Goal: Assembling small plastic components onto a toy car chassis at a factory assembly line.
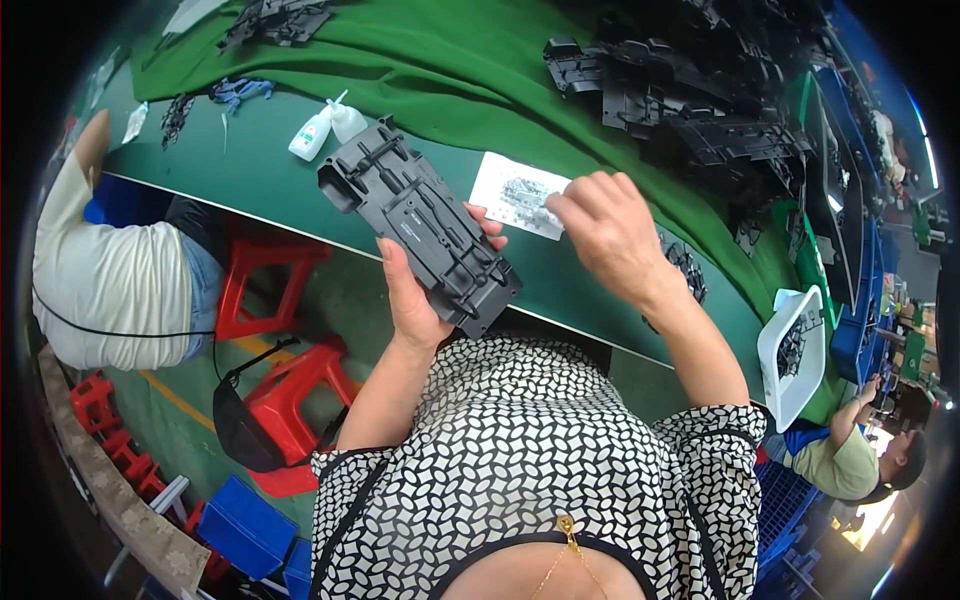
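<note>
My left hand (415, 300) is wrapped round the lower part of a long black plastic chassis (415, 225), thumb on the near side and fingertips showing on the far side. The chassis slants up and to the left, its ribbed face with rods and a shaft turned up. To its right my right hand (605, 235) is raised at the edge of a white printed sheet (518, 195), apart from the chassis. Its fingers are curled together, and whatever they pinch, if anything, is hidden. Two white squeeze bottles (312, 134) stand just beyond the chassis's upper end.
Black moulded parts lie heaped (680, 95) on the green cloth (440, 50). A white tray (797, 355) of small black parts stands at the right; more small parts (685, 270) lie behind my right wrist. Red stools (270, 285) and a person in white (120, 285) are at the left.
</note>
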The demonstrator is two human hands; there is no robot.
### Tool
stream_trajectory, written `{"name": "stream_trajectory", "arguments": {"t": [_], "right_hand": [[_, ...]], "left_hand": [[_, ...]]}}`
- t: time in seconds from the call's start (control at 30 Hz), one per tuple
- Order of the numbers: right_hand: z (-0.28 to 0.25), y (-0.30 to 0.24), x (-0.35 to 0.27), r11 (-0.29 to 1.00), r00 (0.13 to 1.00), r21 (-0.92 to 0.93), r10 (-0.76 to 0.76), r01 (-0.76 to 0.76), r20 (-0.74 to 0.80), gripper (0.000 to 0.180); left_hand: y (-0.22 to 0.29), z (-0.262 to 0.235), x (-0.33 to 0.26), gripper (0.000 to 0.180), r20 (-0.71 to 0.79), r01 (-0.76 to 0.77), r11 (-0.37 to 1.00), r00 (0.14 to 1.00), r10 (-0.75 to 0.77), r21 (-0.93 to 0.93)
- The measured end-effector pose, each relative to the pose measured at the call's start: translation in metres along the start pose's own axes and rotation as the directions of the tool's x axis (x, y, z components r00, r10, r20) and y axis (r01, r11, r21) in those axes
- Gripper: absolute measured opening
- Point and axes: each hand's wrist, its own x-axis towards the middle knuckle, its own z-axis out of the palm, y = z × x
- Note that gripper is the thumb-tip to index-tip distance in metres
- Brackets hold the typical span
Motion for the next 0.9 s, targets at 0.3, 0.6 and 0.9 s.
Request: {"name": "stream_trajectory", "arguments": {"t": [0.3,0.6,0.9], "right_hand": [[-0.029,-0.026,-0.018,-0.091,0.639,0.828,0.591,-0.553,0.492,0.007],[-0.033,-0.048,-0.03,0.794,0.936,0.579,0.321,-0.184,-0.142,0.016],[-0.034,-0.043,-0.038,0.954,0.933,0.165,-0.192,0.25,-0.304,0.026]], "left_hand": [[0.008,0.015,0.001,0.081,-0.023,0.054,0.972,0.998,-0.061,-0.229],[0.01,0.036,-0.004,0.091,-0.012,-0.045,0.981,0.999,0.043,-0.187],[0.01,0.035,-0.007,0.094,0.195,-0.03,0.993,0.979,0.052,-0.116]]}}
